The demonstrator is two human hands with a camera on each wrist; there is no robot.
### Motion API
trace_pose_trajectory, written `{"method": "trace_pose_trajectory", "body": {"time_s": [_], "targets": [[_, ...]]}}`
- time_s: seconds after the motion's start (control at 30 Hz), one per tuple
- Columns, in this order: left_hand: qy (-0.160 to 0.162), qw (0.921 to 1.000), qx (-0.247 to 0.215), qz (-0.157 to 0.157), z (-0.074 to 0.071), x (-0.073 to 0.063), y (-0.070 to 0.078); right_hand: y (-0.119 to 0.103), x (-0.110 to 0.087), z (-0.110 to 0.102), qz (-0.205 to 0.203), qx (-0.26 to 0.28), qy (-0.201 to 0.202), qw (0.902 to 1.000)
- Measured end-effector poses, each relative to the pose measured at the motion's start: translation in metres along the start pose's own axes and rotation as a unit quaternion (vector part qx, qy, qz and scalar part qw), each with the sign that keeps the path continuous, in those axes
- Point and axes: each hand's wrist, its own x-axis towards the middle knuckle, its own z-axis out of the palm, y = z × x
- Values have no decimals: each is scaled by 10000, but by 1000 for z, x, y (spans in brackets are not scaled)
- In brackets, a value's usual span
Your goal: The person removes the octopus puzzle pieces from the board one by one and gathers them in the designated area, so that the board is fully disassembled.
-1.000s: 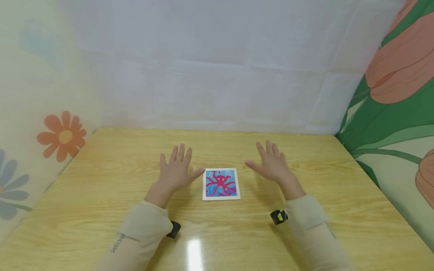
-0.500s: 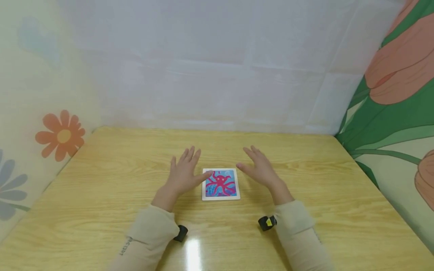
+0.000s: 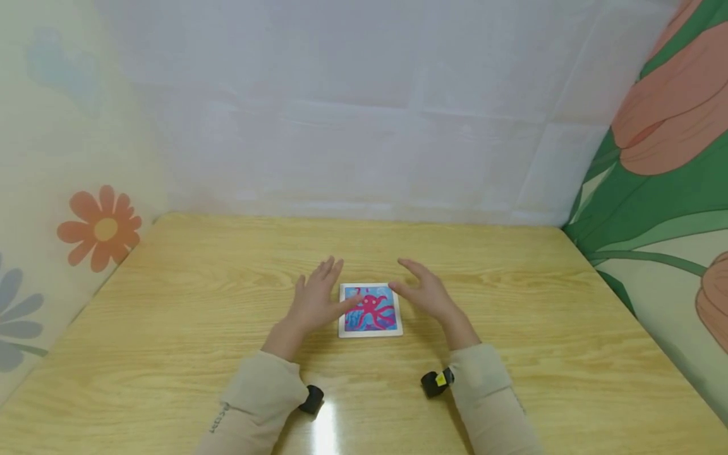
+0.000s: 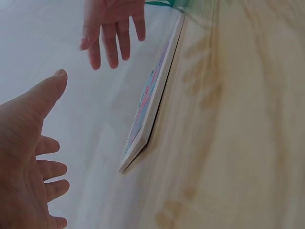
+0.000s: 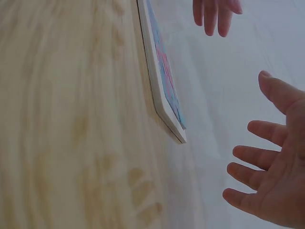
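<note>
A square, white-framed picture board (image 3: pixel 371 325) with a pink octopus on blue lies flat on the table. Over its left side hangs my left hand (image 3: pixel 316 298), fingers spread and thumb reaching across the picture in the head view. My right hand (image 3: pixel 425 294) hovers by the board's upper right corner, thumb towards it. Both wrist views show a gap between the hands and the board (image 4: pixel 151 102). Neither hand holds anything. In the right wrist view the board's edge (image 5: pixel 155 76) stands out from the tabletop, with my right hand (image 5: pixel 276 167) to one side.
The wooden table (image 3: pixel 199 265) spreads around the board. A white cloth (image 3: pixel 364 126) hangs behind it. Flower-printed panels stand at the left (image 3: pixel 68 145) and right (image 3: pixel 671 208). Black wrist cameras sit at the left cuff (image 3: pixel 311 400) and right cuff (image 3: pixel 435 383).
Both hands have moved inward from either side, closer to each other and to the picture board. My left thumb now overlaps the picture in the head view. The board stays in place.
</note>
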Motion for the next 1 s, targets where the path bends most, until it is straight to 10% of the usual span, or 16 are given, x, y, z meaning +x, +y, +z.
{"method": "trace_pose_trajectory", "body": {"time_s": [1.0], "targets": [[336,9961,83,807,39,-10,-3,30,4,29,364,1205,343,9914]]}}
